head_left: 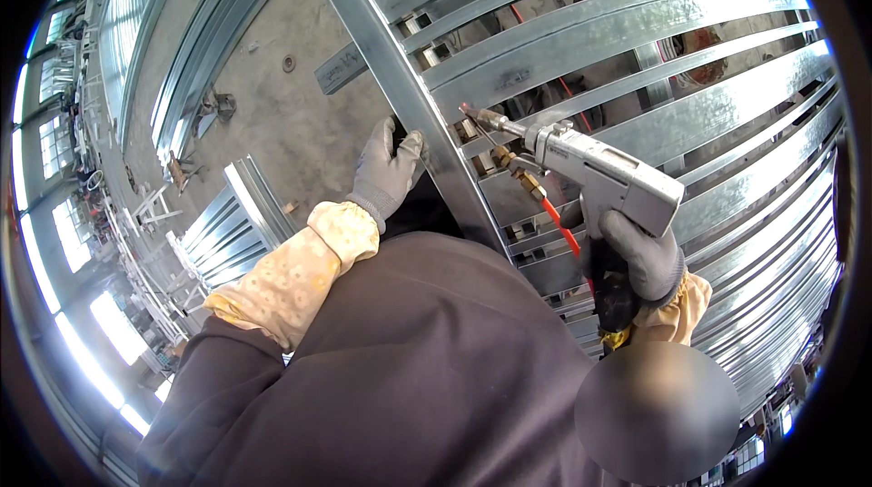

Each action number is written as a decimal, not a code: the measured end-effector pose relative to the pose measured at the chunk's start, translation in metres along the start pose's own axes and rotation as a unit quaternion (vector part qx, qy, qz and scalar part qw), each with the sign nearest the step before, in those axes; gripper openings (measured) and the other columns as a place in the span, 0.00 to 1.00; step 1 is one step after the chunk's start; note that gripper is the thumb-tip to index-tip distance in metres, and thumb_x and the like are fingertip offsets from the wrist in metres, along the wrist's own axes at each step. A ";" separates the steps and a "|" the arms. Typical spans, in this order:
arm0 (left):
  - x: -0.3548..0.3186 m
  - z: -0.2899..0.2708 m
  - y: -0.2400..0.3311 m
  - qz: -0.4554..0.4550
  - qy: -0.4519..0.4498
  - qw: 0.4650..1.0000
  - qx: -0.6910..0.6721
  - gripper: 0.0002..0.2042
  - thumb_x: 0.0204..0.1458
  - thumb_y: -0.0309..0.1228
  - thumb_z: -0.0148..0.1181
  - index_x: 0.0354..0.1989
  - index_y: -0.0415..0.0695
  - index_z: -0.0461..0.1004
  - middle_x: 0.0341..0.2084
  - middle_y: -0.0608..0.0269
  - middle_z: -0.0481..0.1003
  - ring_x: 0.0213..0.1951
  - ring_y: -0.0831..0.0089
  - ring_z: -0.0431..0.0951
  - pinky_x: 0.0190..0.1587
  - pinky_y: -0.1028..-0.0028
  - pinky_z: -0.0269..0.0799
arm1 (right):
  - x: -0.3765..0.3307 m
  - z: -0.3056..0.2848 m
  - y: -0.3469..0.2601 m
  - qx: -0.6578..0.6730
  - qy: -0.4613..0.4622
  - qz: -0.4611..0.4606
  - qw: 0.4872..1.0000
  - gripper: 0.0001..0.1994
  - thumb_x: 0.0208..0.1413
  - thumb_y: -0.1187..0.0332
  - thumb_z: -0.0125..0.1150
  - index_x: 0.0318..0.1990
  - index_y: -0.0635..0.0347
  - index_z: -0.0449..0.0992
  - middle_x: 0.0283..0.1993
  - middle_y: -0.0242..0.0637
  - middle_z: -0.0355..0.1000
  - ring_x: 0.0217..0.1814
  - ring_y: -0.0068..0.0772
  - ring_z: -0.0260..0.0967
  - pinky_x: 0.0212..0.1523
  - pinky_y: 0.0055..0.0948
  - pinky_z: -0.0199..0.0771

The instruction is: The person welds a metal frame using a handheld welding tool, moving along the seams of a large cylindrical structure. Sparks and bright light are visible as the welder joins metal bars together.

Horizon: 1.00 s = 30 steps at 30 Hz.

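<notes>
Silver metal is shining on the gun-shaped tool, which the right hand is holding in a closed grip above the slatted frame. That frame is containing parallel slats; the nozzle is pointing just inside its edge. The left hand is resting beside that edge, grip partly open; whether it is holding on, I cannot tell.

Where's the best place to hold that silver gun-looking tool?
Probably by the handle, coming from the lower right, as the right hand does. The silver tool is gun-shaped: its handle juts downward, while the narrow nozzle points away to the upper left.
</notes>
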State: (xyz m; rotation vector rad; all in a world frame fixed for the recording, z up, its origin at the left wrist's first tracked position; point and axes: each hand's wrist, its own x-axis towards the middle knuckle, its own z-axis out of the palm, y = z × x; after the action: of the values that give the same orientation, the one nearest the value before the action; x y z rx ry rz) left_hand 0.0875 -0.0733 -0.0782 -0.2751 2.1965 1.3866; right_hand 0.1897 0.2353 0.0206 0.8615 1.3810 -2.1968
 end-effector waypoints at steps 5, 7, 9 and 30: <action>-0.008 -0.009 0.000 0.016 -0.007 0.998 0.066 0.12 0.65 0.32 0.52 0.48 0.35 0.67 0.34 0.61 0.73 0.37 0.76 0.71 0.42 0.73 0.70 | 0.004 0.022 -0.029 -0.011 -0.014 0.022 1.000 0.24 0.60 0.64 0.60 0.60 0.69 0.68 0.39 0.41 0.75 0.26 0.27 0.72 0.26 0.25 0.72; -0.013 -0.009 -0.001 0.030 0.003 0.999 0.033 0.10 0.64 0.33 0.54 0.43 0.37 0.66 0.28 0.64 0.72 0.30 0.78 0.70 0.33 0.75 0.70 | 0.006 0.033 -0.037 -0.022 -0.006 0.026 0.999 0.22 0.60 0.63 0.60 0.56 0.72 0.71 0.34 0.40 0.75 0.25 0.28 0.73 0.24 0.26 0.74; -0.015 -0.011 -0.006 0.050 0.001 0.999 0.017 0.11 0.64 0.33 0.54 0.43 0.37 0.66 0.28 0.63 0.73 0.30 0.76 0.70 0.34 0.73 0.70 | 0.008 0.039 -0.044 -0.034 -0.019 0.038 0.999 0.21 0.61 0.63 0.60 0.55 0.71 0.72 0.34 0.40 0.76 0.24 0.28 0.73 0.25 0.26 0.74; -0.018 -0.018 -0.024 0.090 -0.008 0.992 0.090 0.12 0.66 0.34 0.52 0.47 0.38 0.66 0.32 0.59 0.72 0.34 0.68 0.71 0.38 0.70 0.70 | 0.021 0.056 -0.056 -0.087 -0.045 0.043 0.994 0.17 0.61 0.62 0.59 0.49 0.69 0.75 0.33 0.40 0.77 0.23 0.29 0.74 0.24 0.25 0.74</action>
State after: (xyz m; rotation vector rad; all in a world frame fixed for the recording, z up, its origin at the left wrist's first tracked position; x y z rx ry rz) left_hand 0.1078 -0.1018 -0.0811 -0.0013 2.3626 1.2651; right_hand 0.1236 0.2084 0.0603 0.7348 1.4393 -1.9927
